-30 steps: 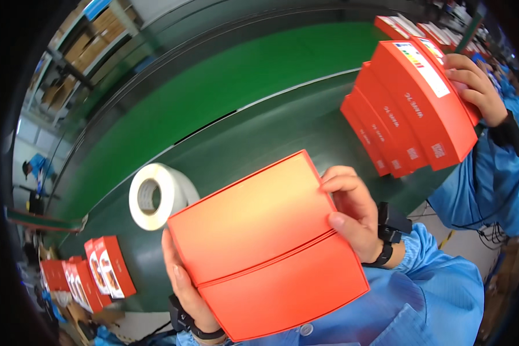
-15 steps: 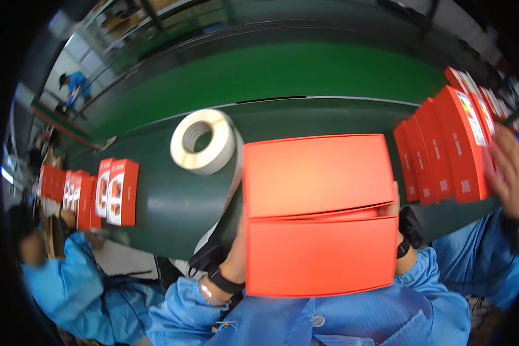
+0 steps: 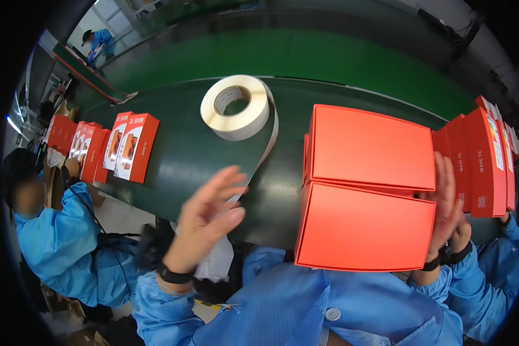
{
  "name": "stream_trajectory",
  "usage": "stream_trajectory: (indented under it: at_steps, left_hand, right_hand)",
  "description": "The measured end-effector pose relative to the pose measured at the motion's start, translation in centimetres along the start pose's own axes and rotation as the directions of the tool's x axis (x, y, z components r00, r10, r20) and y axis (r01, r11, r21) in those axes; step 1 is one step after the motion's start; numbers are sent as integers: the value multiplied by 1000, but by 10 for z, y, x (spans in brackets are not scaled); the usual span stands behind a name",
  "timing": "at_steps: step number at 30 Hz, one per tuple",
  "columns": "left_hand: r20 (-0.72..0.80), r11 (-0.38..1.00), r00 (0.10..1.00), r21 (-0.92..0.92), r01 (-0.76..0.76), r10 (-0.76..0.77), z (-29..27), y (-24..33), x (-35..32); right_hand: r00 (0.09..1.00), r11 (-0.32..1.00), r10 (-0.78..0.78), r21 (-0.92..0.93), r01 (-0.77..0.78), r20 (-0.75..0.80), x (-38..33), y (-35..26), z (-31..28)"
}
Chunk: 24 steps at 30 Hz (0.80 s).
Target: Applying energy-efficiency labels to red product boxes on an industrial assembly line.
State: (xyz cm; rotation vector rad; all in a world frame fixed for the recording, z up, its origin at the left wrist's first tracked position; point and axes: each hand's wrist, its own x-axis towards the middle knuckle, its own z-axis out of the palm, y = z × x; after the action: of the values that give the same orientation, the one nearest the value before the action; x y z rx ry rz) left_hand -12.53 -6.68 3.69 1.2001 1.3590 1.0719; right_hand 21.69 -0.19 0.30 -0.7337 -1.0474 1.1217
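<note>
Two red boxes (image 3: 372,147), near right.
My left hand (image 3: 206,222) is spread open, nearer than the white roll (image 3: 237,126); my right hand (image 3: 444,210), fingers straight, lies against the boxes' right side.

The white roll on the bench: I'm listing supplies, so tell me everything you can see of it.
The white roll is a thick, paper-like ring with a cream upper face and hollow core. It lies flat on the dark green bench, left of the nearest red boxes. A loose strip trails from its right side toward the left hand; whether they touch is unclear.
</note>
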Motion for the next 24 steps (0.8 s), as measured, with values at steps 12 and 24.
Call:
stream_trajectory:
  at_steps: [12,24]
  left_hand:
    - [-102,452,936,890,-66,338,-12,-72,-10]
    - [66,329,560,751,-573,826,-24,106,65]
  right_hand:
    - [730,590,-473,-437,678,494,-26,-88,-13]
    - [531,844,192,-415,340,826,43,-105,154]
